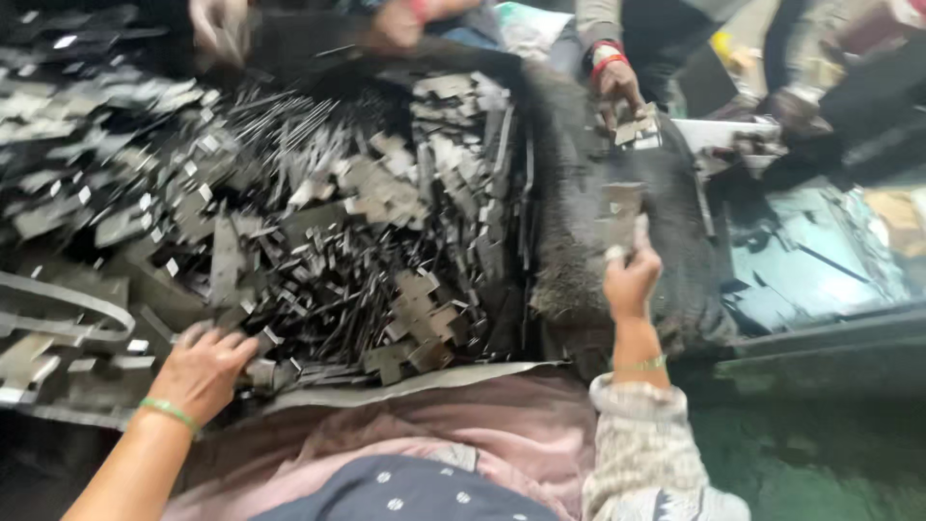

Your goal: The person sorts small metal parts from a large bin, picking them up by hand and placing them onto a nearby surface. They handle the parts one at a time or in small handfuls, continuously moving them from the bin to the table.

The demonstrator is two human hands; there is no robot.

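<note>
Left hand [204, 370] lies palm down, fingers spread, on flat grey metal pieces [386, 222] at the heap's near edge. Right hand [632, 280] pinches one metal strip [620, 214] upright beside the heap's right edge.

The left grip [203, 371] rests on the near edge of a heap of flat metal pieces [338, 222], which spreads ahead of it and to its right. The right grip [632, 280] holds a metal piece [622, 214] up over a sack [588, 193] lying right of the heap. Beyond the right grip, another person's hand [617, 87] holds more pieces [639, 125].
</note>
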